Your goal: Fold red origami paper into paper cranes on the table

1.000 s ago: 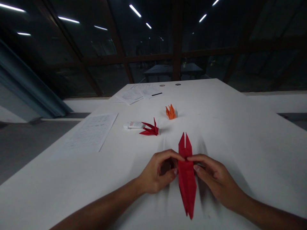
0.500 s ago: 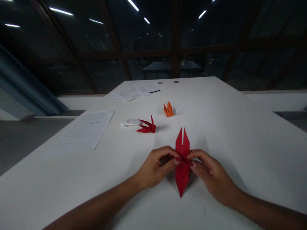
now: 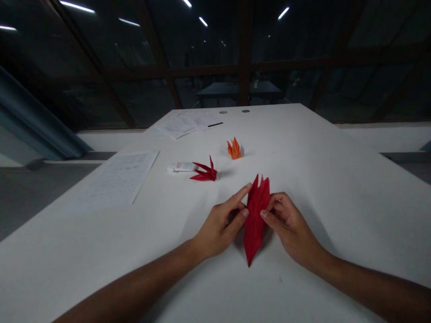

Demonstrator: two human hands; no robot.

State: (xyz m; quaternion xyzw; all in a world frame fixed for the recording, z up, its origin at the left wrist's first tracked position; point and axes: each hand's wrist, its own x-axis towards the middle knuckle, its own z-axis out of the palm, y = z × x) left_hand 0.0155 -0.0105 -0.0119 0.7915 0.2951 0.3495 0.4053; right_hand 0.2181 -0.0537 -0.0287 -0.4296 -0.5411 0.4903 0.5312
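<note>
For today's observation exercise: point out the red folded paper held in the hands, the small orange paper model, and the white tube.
red folded paper (image 3: 255, 220), head view, middle of its body
orange paper model (image 3: 234, 149), head view, its centre
white tube (image 3: 181, 167), head view, its middle

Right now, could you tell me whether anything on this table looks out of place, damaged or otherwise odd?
Nothing stands out. The left hand and right hand hold a long red folded paper over the white table. A finished red origami piece, an orange one, a small tube and printed sheets lie intact.
</note>
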